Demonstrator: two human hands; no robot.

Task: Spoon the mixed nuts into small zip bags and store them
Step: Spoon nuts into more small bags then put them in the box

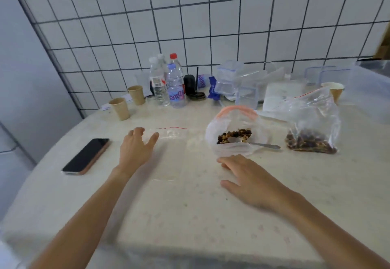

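Note:
An empty small zip bag [168,152] with a red seal line lies flat on the table. My left hand [136,149] rests at its upper left corner, fingers loose, thumb on the plastic. An open bag of mixed nuts [234,129] with an orange-red rim stands right of it, and a metal spoon [253,142] lies inside with its handle pointing right. My right hand [251,180] lies flat on the table just in front of that bag, holding nothing. A second bag with nuts [312,129] sits farther right.
A black phone [86,156] lies at the left. Two paper cups [121,108], water bottles [168,83], empty plastic bags and containers [238,83] and another cup [335,90] crowd the back by the tiled wall. A clear bin [371,91] stands far right.

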